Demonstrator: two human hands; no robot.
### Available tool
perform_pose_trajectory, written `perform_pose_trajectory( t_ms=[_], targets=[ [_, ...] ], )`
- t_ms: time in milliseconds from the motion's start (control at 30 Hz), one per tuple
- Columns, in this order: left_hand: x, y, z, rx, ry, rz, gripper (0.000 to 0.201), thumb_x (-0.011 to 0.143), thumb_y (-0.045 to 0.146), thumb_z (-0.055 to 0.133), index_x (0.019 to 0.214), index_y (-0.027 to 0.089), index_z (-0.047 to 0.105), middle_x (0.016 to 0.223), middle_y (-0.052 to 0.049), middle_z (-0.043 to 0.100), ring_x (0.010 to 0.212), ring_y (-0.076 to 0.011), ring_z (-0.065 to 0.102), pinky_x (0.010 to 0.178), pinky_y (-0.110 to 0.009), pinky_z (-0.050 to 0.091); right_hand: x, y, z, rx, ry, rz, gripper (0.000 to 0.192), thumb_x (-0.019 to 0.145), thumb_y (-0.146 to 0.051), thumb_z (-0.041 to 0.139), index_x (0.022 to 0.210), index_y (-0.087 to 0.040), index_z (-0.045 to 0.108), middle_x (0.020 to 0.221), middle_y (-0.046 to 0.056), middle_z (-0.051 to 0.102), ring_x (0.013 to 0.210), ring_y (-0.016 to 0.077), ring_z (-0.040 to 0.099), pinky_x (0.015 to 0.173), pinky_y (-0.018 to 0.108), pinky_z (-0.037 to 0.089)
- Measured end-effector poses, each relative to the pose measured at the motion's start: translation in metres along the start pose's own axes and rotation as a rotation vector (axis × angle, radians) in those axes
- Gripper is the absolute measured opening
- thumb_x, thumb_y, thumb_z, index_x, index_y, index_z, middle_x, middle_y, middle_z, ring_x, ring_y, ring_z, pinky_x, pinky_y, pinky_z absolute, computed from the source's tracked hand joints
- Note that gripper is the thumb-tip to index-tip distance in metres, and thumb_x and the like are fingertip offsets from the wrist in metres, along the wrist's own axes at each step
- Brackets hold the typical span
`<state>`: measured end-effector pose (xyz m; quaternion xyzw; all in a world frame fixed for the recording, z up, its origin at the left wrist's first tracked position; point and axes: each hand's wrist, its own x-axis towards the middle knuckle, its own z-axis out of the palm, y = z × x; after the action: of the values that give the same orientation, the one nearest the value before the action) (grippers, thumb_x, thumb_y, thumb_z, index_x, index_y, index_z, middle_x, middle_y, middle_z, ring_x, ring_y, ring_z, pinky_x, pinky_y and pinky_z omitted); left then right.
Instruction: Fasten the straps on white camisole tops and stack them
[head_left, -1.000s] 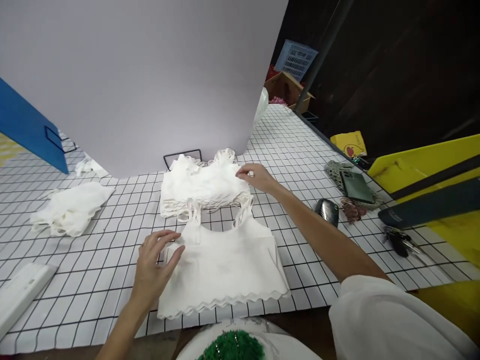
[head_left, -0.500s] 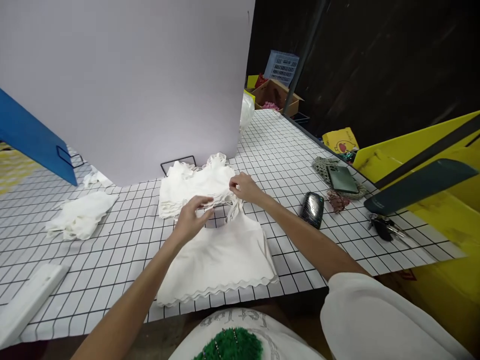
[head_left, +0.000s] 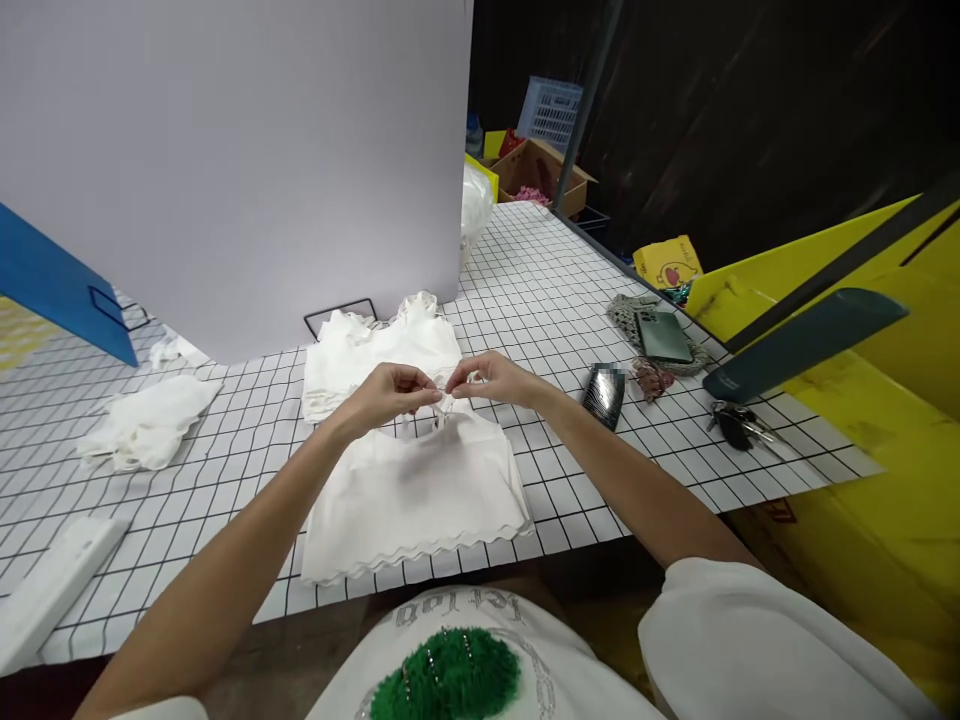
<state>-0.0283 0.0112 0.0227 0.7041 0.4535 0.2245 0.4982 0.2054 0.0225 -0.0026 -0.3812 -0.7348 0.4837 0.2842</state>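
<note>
Gridded table, hands pinching top straps

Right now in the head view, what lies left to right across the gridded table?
White bar → crumpled white cloth → left hand → right hand → black case → green phone → keys.

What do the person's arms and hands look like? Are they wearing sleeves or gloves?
No gloves: both the left hand and the right hand are bare, and so are the forearms. The right arm has a loose white sleeve covering the upper part, ending near the elbow. A bit of white sleeve also shows at the left arm's bottom edge. An earlier ring is not clear now.
</note>
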Motion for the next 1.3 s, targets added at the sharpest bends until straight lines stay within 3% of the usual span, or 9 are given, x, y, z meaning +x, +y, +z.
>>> perform_pose_trajectory(
  t_ms=[133, 267, 367, 533, 667, 833, 967, 1200, 1300],
  targets=[
    [-0.044, 0.004, 0.026, 0.283, 0.128, 0.186, 0.020, 0.085, 0.034, 0.064, 0.085, 0.017, 0.076, 0.077, -0.007, 0.073, 0.065, -0.0164, 0.061, 0.059, -0.029, 0.052, -0.023, 0.001, 0.017, -0.107, 0.151, 0.083, 0.015, 0.085, -0.028, 0.067, 0.078, -0.015, 0.072, 0.073, 0.003, 0.069, 0.071, 0.0127, 0.061, 0.069, 0.028, 0.049],
    [-0.086, -0.001, 0.067, 0.308, 0.009, 0.287, 0.029, 0.095, 0.027, 0.050, 0.114, 0.020, 0.071, 0.103, -0.010, 0.075, 0.083, -0.0203, 0.070, 0.073, -0.035, 0.059, -0.055, 0.002, 0.042, 0.283, -0.077, 0.398, 0.037, 0.089, -0.047, 0.065, 0.086, -0.011, 0.071, 0.077, 0.010, 0.073, 0.067, 0.0168, 0.069, 0.051, 0.024, 0.052],
    [-0.097, -0.011, 0.077, 0.211, -0.006, 0.247, 0.030, 0.097, 0.027, 0.048, 0.118, 0.021, 0.069, 0.110, -0.009, 0.074, 0.096, -0.0222, 0.071, 0.080, -0.037, 0.061, -0.075, 0.003, 0.056, 0.525, -0.107, 0.537, 0.046, 0.087, -0.055, 0.066, 0.093, -0.010, 0.071, 0.089, 0.016, 0.075, 0.078, 0.0228, 0.074, 0.049, 0.025, 0.056],
    [-0.064, -0.039, 0.061, 0.110, 0.116, -0.003, 0.024, 0.089, 0.035, 0.058, 0.097, 0.018, 0.073, 0.096, -0.010, 0.074, 0.081, -0.0232, 0.071, 0.072, -0.037, 0.061, -0.087, 0.010, 0.056, 0.477, 0.094, 0.498, 0.035, 0.083, -0.047, 0.075, 0.084, -0.012, 0.069, 0.083, 0.012, 0.072, 0.074, 0.0198, 0.072, 0.047, 0.022, 0.056],
    [-0.020, -0.047, 0.069, 0.284, 0.149, 0.013, 0.020, 0.084, 0.034, 0.062, 0.078, 0.019, 0.073, 0.088, -0.010, 0.071, 0.082, -0.0248, 0.066, 0.075, -0.038, 0.053, -0.086, 0.015, 0.062, 0.350, 0.099, 0.501, 0.028, 0.082, -0.039, 0.077, 0.080, -0.012, 0.067, 0.074, 0.008, 0.068, 0.066, 0.0176, 0.070, 0.041, 0.020, 0.052],
    [0.016, -0.052, 0.092, 0.156, 0.223, -0.151, 0.022, 0.063, 0.030, 0.082, 0.055, 0.019, 0.065, 0.067, -0.005, 0.065, 0.078, -0.0249, 0.061, 0.078, -0.038, 0.046, -0.087, 0.019, 0.074, 0.433, 0.126, 0.568, 0.023, 0.085, -0.029, 0.074, 0.098, -0.014, 0.063, 0.073, 0.004, 0.063, 0.065, 0.0182, 0.070, 0.040, 0.023, 0.055],
    [0.021, -0.062, 0.094, -0.002, 0.209, -0.195, 0.017, 0.068, 0.033, 0.076, 0.063, 0.018, 0.069, 0.063, -0.002, 0.066, 0.065, -0.0174, 0.059, 0.068, -0.032, 0.045, -0.080, 0.022, 0.070, 0.622, 0.190, 0.604, 0.036, 0.083, -0.027, 0.076, 0.113, -0.016, 0.057, 0.071, 0.001, 0.063, 0.059, 0.0165, 0.066, 0.041, 0.030, 0.059],
    [0.020, -0.071, 0.092, -0.137, 0.249, -0.178, 0.019, 0.067, 0.033, 0.075, 0.065, 0.016, 0.069, 0.061, -0.002, 0.065, 0.059, -0.0143, 0.057, 0.058, -0.027, 0.043, -0.070, 0.011, 0.079, 0.756, -0.069, 0.622, 0.035, 0.065, -0.037, 0.089, 0.070, -0.013, 0.064, 0.047, -0.011, 0.041, 0.037, 0.0018, 0.030, 0.038, 0.025, 0.056],
    [0.024, -0.073, 0.092, -0.146, 0.301, -0.180, 0.016, 0.067, 0.030, 0.074, 0.064, 0.016, 0.067, 0.060, -0.001, 0.063, 0.058, -0.0137, 0.056, 0.058, -0.027, 0.042, -0.081, -0.002, 0.088, 0.684, -0.234, 0.593, 0.036, 0.064, -0.042, 0.089, 0.065, -0.012, 0.068, 0.058, -0.003, 0.058, 0.040, 0.0024, 0.039, 0.036, 0.020, 0.050]
  ],
)
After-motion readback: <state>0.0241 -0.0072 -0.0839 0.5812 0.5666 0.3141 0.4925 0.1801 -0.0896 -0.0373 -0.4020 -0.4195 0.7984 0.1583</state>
